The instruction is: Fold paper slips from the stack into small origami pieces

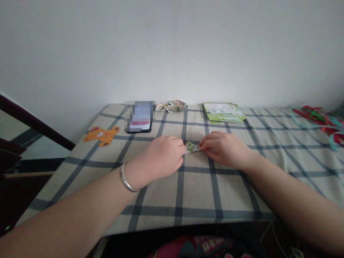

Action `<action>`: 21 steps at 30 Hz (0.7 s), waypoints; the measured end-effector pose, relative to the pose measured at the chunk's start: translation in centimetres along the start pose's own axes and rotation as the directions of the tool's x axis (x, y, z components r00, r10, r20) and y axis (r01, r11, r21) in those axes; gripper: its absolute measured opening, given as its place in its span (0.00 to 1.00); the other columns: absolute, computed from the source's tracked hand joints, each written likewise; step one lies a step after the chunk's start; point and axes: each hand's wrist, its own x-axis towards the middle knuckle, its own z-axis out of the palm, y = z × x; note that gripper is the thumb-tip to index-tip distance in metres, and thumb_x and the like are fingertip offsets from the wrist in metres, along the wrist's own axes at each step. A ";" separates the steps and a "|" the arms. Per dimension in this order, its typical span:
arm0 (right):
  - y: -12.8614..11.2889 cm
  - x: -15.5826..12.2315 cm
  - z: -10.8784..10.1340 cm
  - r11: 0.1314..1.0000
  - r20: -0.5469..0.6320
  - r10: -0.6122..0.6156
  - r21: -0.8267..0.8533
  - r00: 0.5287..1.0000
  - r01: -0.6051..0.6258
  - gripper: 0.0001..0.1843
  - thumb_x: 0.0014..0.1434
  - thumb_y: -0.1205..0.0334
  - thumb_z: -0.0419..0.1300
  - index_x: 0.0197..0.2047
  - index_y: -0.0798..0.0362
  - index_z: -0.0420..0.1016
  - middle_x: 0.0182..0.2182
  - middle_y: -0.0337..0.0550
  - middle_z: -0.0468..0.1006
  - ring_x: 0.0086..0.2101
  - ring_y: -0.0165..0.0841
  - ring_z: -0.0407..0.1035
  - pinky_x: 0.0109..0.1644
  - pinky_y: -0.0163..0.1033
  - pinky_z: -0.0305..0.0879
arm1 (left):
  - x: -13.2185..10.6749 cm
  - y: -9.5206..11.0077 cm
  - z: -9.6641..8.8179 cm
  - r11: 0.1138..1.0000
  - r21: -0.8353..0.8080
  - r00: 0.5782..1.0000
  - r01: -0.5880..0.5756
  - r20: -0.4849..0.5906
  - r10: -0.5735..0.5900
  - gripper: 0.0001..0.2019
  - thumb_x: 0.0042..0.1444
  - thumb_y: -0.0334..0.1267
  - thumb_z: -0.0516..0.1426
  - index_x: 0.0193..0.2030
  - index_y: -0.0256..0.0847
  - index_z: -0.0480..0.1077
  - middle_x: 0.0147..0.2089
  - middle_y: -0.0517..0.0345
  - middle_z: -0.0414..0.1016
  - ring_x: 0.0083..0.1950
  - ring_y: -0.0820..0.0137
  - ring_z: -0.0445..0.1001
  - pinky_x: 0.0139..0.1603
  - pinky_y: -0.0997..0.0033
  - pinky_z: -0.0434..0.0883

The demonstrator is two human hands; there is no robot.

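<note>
Between my two hands, low over the checked tablecloth (197, 190), is a small folded piece of printed paper (191, 147), white and green. My left hand (166, 156), with a silver bangle on its wrist, has its fingers closed on the paper's left end and covers that part. The right end is pinched between the thumb and fingers of my right hand (224, 148). Only the short middle stretch of the paper shows.
Along the wall lie a phone (140, 116), a small heap of folded paper pieces (172, 106) and a stack of green printed leaflets (224, 111). An orange bear figure (101, 135) is at the left edge. Coloured ribbons (322, 122) lie far right.
</note>
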 end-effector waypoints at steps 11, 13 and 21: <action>-0.6 0.5 0.8 0.993 -0.050 0.011 -0.116 0.999 -0.017 0.11 0.63 0.58 0.56 0.43 0.53 0.77 0.37 0.47 0.78 0.39 0.38 0.69 0.41 0.41 0.62 | 0.4 -0.1 1.0 0.996 -0.066 0.996 0.061 -0.067 -0.065 0.05 0.58 0.33 0.54 0.40 0.38 0.70 0.39 0.53 0.72 0.43 0.63 0.70 0.44 0.63 0.69; -0.8 0.7 1.0 0.989 -0.053 0.025 -0.146 0.998 -0.033 0.12 0.63 0.59 0.55 0.43 0.54 0.77 0.38 0.47 0.78 0.39 0.38 0.69 0.40 0.41 0.62 | 0.4 0.0 1.2 0.996 -0.058 0.995 0.062 -0.079 -0.067 0.08 0.58 0.34 0.55 0.44 0.37 0.70 0.41 0.52 0.72 0.45 0.62 0.70 0.46 0.61 0.69; -1.3 0.9 1.1 0.981 -0.038 0.040 -0.190 0.998 -0.046 0.13 0.63 0.59 0.54 0.42 0.54 0.78 0.37 0.46 0.78 0.37 0.38 0.70 0.39 0.41 0.61 | 0.4 0.1 1.5 0.995 -0.079 0.994 0.063 -0.089 -0.070 0.07 0.60 0.34 0.54 0.42 0.37 0.72 0.41 0.52 0.72 0.46 0.63 0.69 0.49 0.60 0.69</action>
